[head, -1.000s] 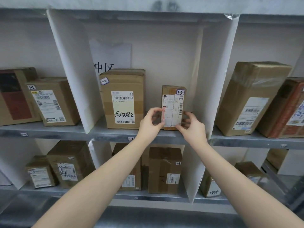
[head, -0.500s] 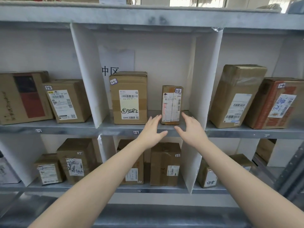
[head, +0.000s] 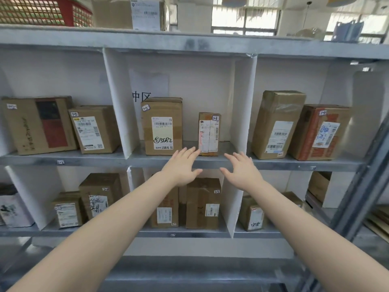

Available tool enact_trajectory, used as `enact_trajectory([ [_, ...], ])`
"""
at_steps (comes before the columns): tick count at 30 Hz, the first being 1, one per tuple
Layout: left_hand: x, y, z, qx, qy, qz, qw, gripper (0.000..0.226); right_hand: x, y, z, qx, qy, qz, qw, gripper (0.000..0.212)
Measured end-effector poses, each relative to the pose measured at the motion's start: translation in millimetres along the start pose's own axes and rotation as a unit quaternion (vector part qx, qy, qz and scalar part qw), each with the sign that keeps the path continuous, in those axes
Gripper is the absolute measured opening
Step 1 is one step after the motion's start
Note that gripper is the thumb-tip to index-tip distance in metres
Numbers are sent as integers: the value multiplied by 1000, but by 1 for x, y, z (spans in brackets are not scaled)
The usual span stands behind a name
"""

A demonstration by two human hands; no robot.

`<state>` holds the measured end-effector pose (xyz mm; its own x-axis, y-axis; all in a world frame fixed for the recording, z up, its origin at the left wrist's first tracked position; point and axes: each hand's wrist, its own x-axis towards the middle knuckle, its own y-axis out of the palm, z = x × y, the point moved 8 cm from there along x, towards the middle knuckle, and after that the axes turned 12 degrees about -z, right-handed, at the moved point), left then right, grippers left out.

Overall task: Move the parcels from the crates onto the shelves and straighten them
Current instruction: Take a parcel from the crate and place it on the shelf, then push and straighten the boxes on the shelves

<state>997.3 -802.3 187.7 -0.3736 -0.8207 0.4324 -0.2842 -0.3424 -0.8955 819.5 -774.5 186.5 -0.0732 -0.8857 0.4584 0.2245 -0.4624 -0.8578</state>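
Note:
A small narrow brown parcel (head: 208,133) with a white label stands upright on the middle shelf (head: 210,162), in the centre bay. To its left stands a bigger brown parcel (head: 161,125) marked 5082. My left hand (head: 181,167) hovers in front of the shelf edge with fingers spread and straight, its fingertips just short of the small parcel's lower left corner. My right hand (head: 241,169) is level with it to the right, fingers also spread, holding nothing. Both hands are apart from the parcel.
White dividers (head: 119,102) split the shelves into bays. More brown parcels stand in the left bay (head: 94,129), right bay (head: 277,124) and on the lower shelf (head: 203,204). A red crate (head: 45,10) sits on top. A grey upright post (head: 364,186) stands at right.
Both hands let go of the small parcel and drew back from it, fingers opening. The view pulled back and tilted up, so the top shelf shows.

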Motion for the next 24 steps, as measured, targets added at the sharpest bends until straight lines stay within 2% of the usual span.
enact_trajectory([
  [8, -47, -24, 13, -9, -42, 10, 999, 67, -30, -26, 23, 11, -24, -3, 1000, 59],
  [12, -79, -41, 30, 0, -32, 9, 999, 68, -60, -37, 51, 29, -29, -6, 999, 60],
  [24, -218, -109, 170, 16, -81, -14, 997, 69, -124, 2, 231, 104, -97, 4, 990, 61],
])
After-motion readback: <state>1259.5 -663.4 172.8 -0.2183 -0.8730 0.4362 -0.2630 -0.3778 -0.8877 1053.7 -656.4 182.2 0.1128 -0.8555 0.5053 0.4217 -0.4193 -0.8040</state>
